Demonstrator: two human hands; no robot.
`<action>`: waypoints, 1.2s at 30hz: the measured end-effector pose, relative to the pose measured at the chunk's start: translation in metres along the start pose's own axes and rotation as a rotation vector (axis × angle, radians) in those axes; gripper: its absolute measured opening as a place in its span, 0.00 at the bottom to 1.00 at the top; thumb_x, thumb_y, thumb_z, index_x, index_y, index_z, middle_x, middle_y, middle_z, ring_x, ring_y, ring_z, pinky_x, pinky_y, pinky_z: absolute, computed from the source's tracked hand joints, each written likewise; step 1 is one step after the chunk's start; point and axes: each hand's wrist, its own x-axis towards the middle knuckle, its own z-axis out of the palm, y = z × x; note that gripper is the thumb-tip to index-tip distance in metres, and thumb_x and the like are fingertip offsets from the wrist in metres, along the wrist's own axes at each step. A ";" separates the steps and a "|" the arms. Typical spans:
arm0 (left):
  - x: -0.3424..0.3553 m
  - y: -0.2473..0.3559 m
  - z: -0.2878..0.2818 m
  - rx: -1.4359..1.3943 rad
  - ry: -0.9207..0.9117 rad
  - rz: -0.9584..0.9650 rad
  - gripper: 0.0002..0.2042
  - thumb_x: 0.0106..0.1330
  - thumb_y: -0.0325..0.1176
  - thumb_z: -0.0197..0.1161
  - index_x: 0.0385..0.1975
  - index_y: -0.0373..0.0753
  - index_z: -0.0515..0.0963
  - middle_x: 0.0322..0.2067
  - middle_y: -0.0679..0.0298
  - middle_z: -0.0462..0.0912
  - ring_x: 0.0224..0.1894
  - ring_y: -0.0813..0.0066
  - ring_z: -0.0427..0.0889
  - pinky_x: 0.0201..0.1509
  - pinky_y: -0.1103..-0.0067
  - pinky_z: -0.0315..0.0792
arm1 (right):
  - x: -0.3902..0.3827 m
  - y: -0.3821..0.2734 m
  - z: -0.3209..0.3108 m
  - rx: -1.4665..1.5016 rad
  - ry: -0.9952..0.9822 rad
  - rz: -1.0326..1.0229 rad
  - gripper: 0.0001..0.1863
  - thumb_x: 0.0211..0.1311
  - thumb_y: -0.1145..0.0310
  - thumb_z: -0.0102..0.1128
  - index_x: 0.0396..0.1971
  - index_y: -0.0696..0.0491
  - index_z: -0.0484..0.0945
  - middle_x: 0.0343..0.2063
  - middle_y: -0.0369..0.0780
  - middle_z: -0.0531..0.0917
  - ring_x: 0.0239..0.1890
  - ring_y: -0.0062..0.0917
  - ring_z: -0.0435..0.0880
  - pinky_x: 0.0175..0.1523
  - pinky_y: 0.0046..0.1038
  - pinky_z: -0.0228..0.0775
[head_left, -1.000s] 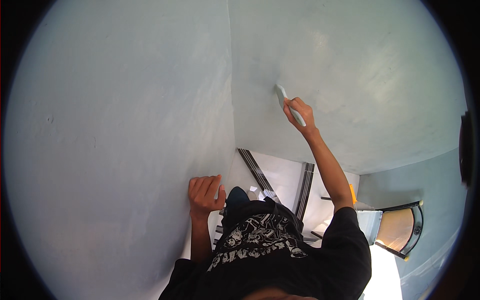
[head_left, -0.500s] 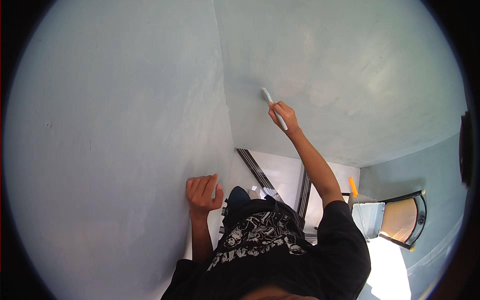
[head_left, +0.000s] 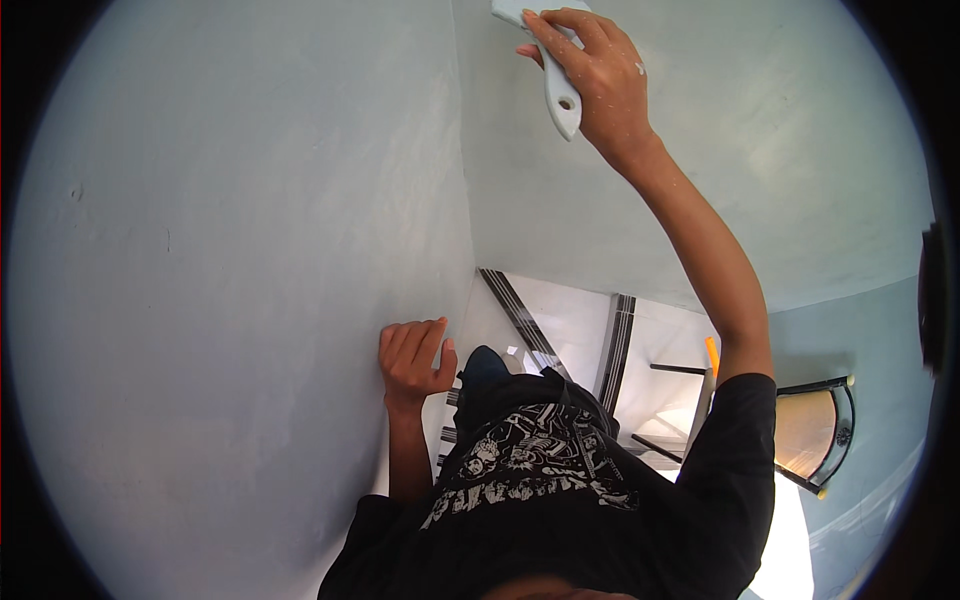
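My right hand is raised at the top of the view and closed around the pale handle of a paintbrush. A hole shows near the end of that handle, and the brush's head is cut off by the upper edge. Small white flecks dot the skin of this hand. Behind the brush is the pale blue-grey right wall, near the corner. Lower down, my left hand is beside the left wall; its fingers are loosely bent, the thumb stands apart, and nothing shows in it.
Below lies a white floor with dark striped bands. At the lower right is a chair with a tan back and black frame. An orange handle shows partly behind my right arm.
My right hand has moved up with the paintbrush and looks larger in view. My left hand sits slightly higher. My right sleeve now hides the pale tray beside the chair.
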 end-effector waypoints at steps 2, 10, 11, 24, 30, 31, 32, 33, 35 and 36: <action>0.000 -0.001 0.002 -0.004 0.009 -0.003 0.11 0.56 0.28 0.64 0.37 0.33 0.84 0.31 0.62 0.86 0.32 0.66 0.83 0.40 0.70 0.71 | -0.008 0.000 0.012 -0.079 0.068 -0.038 0.18 0.60 0.65 0.73 0.50 0.47 0.85 0.35 0.32 0.85 0.38 0.30 0.83 0.53 0.41 0.72; 0.006 0.004 -0.004 -0.037 -0.006 0.002 0.11 0.56 0.27 0.64 0.38 0.33 0.84 0.31 0.61 0.86 0.32 0.66 0.83 0.39 0.70 0.71 | -0.152 -0.043 0.060 -0.184 -0.127 0.123 0.19 0.59 0.65 0.73 0.51 0.49 0.85 0.37 0.32 0.85 0.42 0.26 0.82 0.60 0.41 0.62; 0.004 0.003 -0.005 -0.034 0.001 0.004 0.11 0.56 0.27 0.64 0.38 0.33 0.84 0.31 0.61 0.86 0.32 0.66 0.83 0.39 0.70 0.71 | -0.167 -0.049 0.062 -0.158 -0.189 0.138 0.19 0.60 0.66 0.72 0.51 0.50 0.85 0.37 0.32 0.84 0.42 0.26 0.82 0.59 0.41 0.62; 0.005 0.004 -0.002 -0.062 0.009 0.017 0.11 0.56 0.27 0.65 0.38 0.33 0.84 0.31 0.61 0.85 0.32 0.66 0.82 0.40 0.70 0.71 | -0.168 -0.012 0.061 0.100 -0.809 0.151 0.16 0.47 0.74 0.64 0.40 0.52 0.84 0.32 0.39 0.82 0.37 0.34 0.84 0.47 0.37 0.76; 0.001 0.001 -0.001 -0.080 -0.003 -0.002 0.11 0.55 0.27 0.64 0.38 0.33 0.84 0.32 0.60 0.85 0.33 0.63 0.82 0.42 0.68 0.72 | -0.045 0.040 0.003 0.024 -0.726 0.038 0.20 0.47 0.76 0.64 0.44 0.51 0.85 0.30 0.36 0.81 0.35 0.32 0.83 0.43 0.36 0.76; 0.002 0.000 0.003 -0.077 0.005 0.007 0.11 0.56 0.27 0.64 0.38 0.33 0.84 0.32 0.61 0.85 0.33 0.63 0.82 0.41 0.68 0.72 | -0.028 0.048 -0.007 -0.014 -0.641 -0.029 0.20 0.47 0.76 0.64 0.45 0.50 0.85 0.30 0.35 0.81 0.35 0.32 0.83 0.43 0.35 0.76; 0.003 0.000 0.002 -0.079 -0.002 0.003 0.11 0.56 0.27 0.64 0.38 0.33 0.84 0.32 0.61 0.85 0.33 0.63 0.82 0.41 0.68 0.72 | -0.008 0.051 -0.017 -0.043 -0.550 -0.097 0.21 0.47 0.77 0.65 0.45 0.50 0.85 0.30 0.35 0.82 0.35 0.31 0.83 0.43 0.35 0.76; 0.004 -0.001 0.000 -0.065 0.007 0.014 0.11 0.56 0.27 0.64 0.38 0.33 0.84 0.32 0.61 0.85 0.33 0.64 0.82 0.41 0.69 0.72 | 0.016 0.053 -0.028 -0.071 -0.432 -0.147 0.20 0.50 0.77 0.67 0.46 0.49 0.86 0.31 0.34 0.83 0.34 0.32 0.83 0.42 0.33 0.75; -0.001 -0.001 0.000 -0.058 0.009 0.019 0.11 0.56 0.27 0.65 0.38 0.33 0.84 0.32 0.61 0.85 0.32 0.66 0.82 0.40 0.70 0.71 | 0.062 0.053 -0.050 -0.126 -0.228 -0.217 0.13 0.58 0.74 0.68 0.45 0.51 0.86 0.30 0.36 0.85 0.32 0.30 0.83 0.39 0.32 0.74; -0.003 -0.001 0.001 -0.045 0.013 0.019 0.11 0.56 0.27 0.65 0.38 0.33 0.84 0.32 0.61 0.85 0.32 0.66 0.82 0.40 0.70 0.71 | 0.081 0.052 -0.060 -0.156 -0.137 -0.242 0.09 0.63 0.71 0.68 0.43 0.55 0.86 0.28 0.39 0.84 0.30 0.27 0.83 0.38 0.35 0.74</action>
